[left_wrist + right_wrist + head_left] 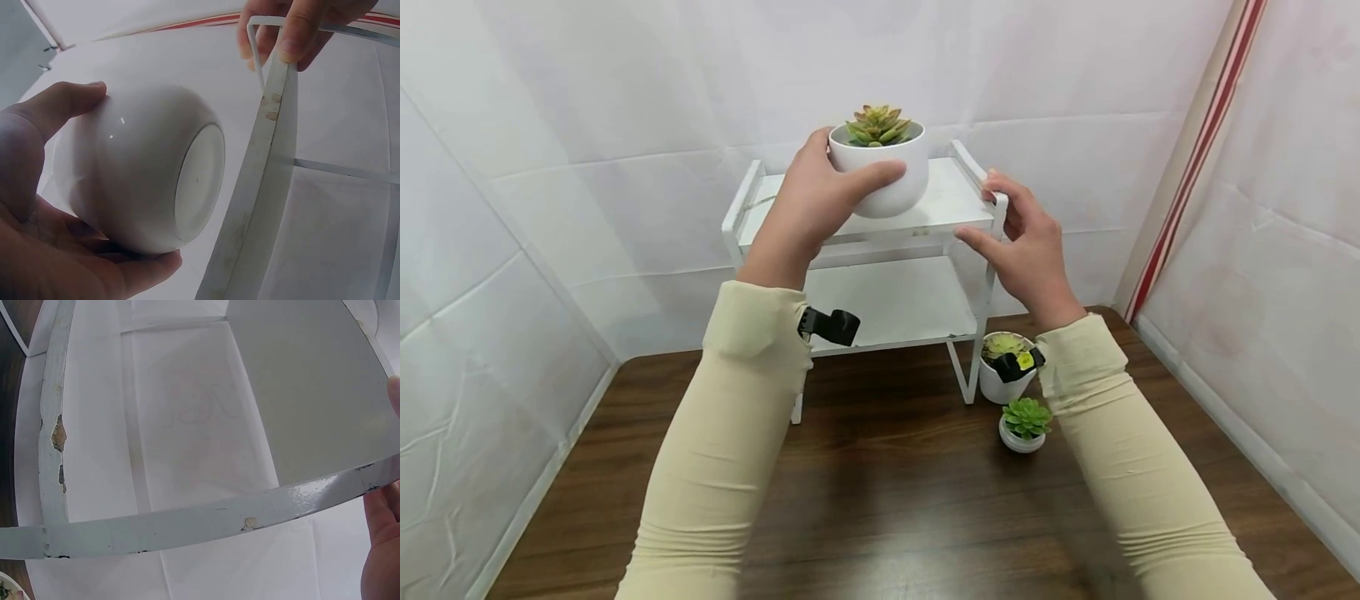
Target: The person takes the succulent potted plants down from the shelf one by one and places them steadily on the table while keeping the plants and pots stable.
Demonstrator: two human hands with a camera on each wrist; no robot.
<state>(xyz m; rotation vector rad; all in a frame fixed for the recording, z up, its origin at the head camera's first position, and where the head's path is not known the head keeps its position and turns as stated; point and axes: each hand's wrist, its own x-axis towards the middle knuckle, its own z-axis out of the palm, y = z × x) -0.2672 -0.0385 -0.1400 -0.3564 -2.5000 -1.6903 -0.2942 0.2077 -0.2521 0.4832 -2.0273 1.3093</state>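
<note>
My left hand (808, 196) grips a round white pot (891, 187) by its side, thumb across the front. A green succulent (878, 127) with reddish tips sits inside it. The pot is upright and held above the top board of a small white two-tier shelf (891, 304). In the left wrist view a gap shows between the pot's base (200, 184) and the board's edge (240, 206). My right hand (1026, 250) holds the shelf's upper right corner, fingers at the side rail and thumb by the board. The right wrist view shows that hand (384, 550) only partly.
Two potted succulents stand on the dark wooden table (880, 500) by the shelf's right leg: a larger white pot (1000, 385), partly hidden by the right wrist's camera strap, and a small one (1021, 439) in front. White cloth (625, 100) hangs behind and at both sides.
</note>
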